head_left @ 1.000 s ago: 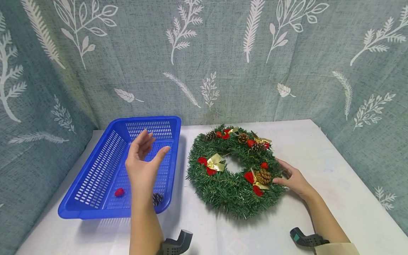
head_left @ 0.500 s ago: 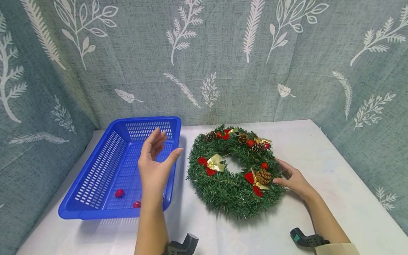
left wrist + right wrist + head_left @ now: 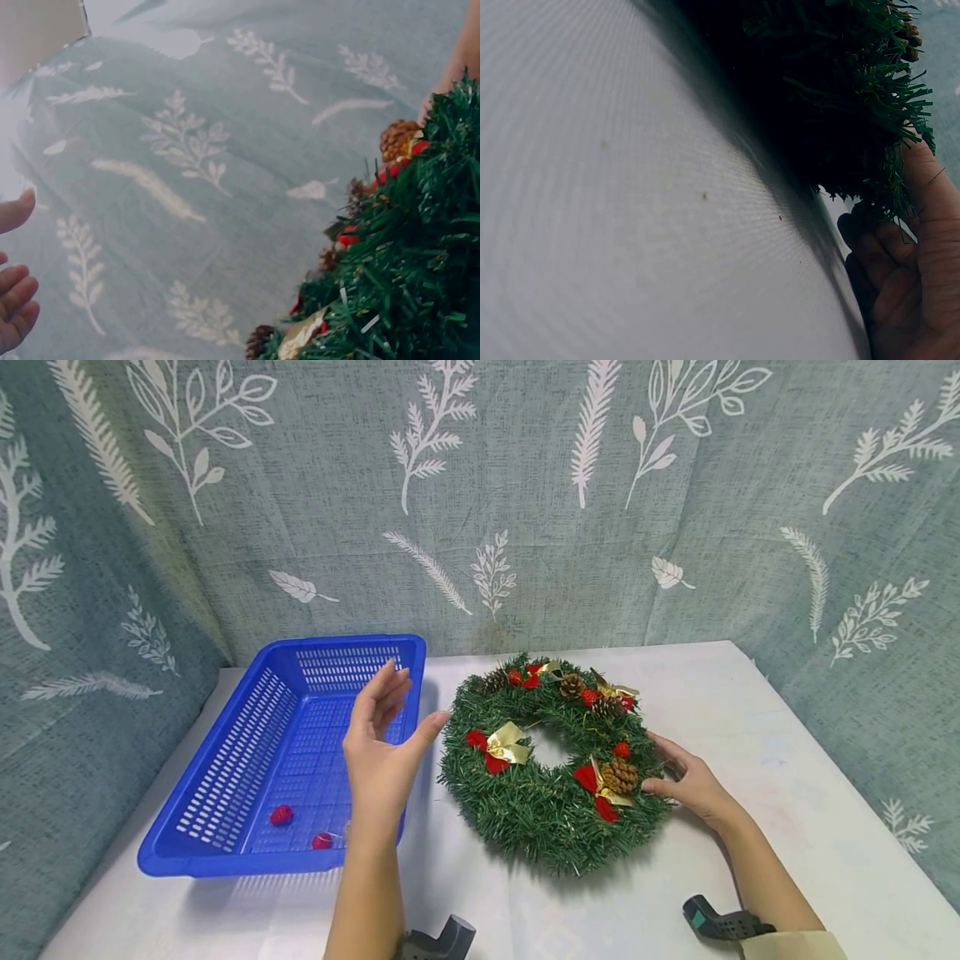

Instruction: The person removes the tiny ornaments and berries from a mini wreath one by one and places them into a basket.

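Note:
A green Christmas wreath (image 3: 525, 827) lies on the white table, trimmed with red and gold bows (image 3: 506, 745), pinecones (image 3: 618, 775) and red berries. My right hand (image 3: 693, 789) grips its right edge, thumb at the top and fingers curled beneath; in the right wrist view the hand (image 3: 922, 285) sits at the underside of the greenery. My left hand (image 3: 384, 764) hovers with nothing in it, over the right side of the blue basket (image 3: 240, 864), thumb spread from its fingers and pointing toward the wreath. The left wrist view shows the wreath (image 3: 420, 247) at the right.
Two red berries, one farther left (image 3: 281, 814) and one near the front wall (image 3: 322, 841), lie in the basket. My left forearm hides its front right corner. A grey-green leaf-print cloth (image 3: 525, 577) hangs behind and at both sides of the table (image 3: 757, 735).
My left hand has moved right, from over the basket's middle toward the wreath, uncovering the second red berry and hiding a pinecone in the basket. The right hand and wreath have stayed put.

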The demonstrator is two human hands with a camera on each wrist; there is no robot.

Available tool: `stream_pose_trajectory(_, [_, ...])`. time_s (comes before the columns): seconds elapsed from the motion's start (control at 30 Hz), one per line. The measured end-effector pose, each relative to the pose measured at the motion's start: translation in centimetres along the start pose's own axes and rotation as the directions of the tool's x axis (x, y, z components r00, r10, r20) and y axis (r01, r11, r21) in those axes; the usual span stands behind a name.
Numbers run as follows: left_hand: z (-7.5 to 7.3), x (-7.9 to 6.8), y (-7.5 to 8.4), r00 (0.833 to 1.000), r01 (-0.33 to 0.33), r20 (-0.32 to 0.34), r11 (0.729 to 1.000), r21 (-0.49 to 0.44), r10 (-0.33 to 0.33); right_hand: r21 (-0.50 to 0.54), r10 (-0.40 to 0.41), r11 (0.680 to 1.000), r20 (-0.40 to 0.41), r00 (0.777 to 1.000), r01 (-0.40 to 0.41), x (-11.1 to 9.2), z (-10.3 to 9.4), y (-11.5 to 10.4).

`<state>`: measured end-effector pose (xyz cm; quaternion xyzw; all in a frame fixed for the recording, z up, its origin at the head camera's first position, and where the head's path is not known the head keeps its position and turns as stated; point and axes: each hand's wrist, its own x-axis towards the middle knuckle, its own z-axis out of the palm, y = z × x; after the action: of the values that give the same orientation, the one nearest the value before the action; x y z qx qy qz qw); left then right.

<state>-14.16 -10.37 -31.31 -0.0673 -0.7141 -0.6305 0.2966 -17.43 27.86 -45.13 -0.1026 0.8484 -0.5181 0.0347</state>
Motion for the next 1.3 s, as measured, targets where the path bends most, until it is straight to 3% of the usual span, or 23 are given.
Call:
stream_pose_trajectory(0.17, [0.4,-0.2,0.1,0.999,0.020,0.029,0.999,-0.025,-0.020,-0.011,-0.008,1.000,-0.006,1.000,0.008,0.0,0.0,0.0])
stream_pose_trajectory(0.43, [1.1,-0.6,0.5,0.999,-0.015,0.050,0.998,-0.061,0.018,-0.006,-0.001,1.000,-0.006,1.000,0.001,0.0,0.0,0.0])
stream_pose_trajectory(0.83, [2.3,-1.0,0.5,0.996,-0.018,0.085,0.997,-0.081,0.025,0.004,-0.015,1.000,-0.006,1.000,0.015,0.0,0.0,0.0])
stream_pose_trajectory(1.07, [3.5,-1.4,0.6,0.990,-0.061,0.122,0.997,-0.055,0.067,-0.014,-0.007,1.000,-0.016,1.000,0.007,0.1,0.0,0.0])
stream_pose_trajectory(1.3, [5.0,-2.0,0.6,0.985,-0.064,0.157,0.997,-0.038,0.069,-0.019,0.001,1.000,-0.010,1.000,-0.001,0.1,0.0,0.2])
